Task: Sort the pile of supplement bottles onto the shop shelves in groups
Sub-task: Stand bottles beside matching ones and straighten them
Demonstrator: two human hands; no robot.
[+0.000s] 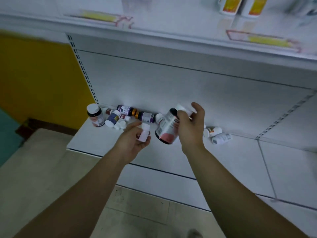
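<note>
Likely light, rigid and slick, the large dark bottle is grasped mid-body by the right hand; the left hand clasps a small white bottle.

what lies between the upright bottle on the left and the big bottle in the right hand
A jumble of toppled bottles against the back of the shelf, seen in the head view.

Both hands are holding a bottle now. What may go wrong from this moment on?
1. The right hand holds the large dark bottle tilted, grip near its cap end; it may slip and drop.
2. The lying bottles on the shelf are round; a bump from the left hand with its small white bottle may roll them.
3. The upright bottle stands near the shelf's left end and could be knocked off.
</note>
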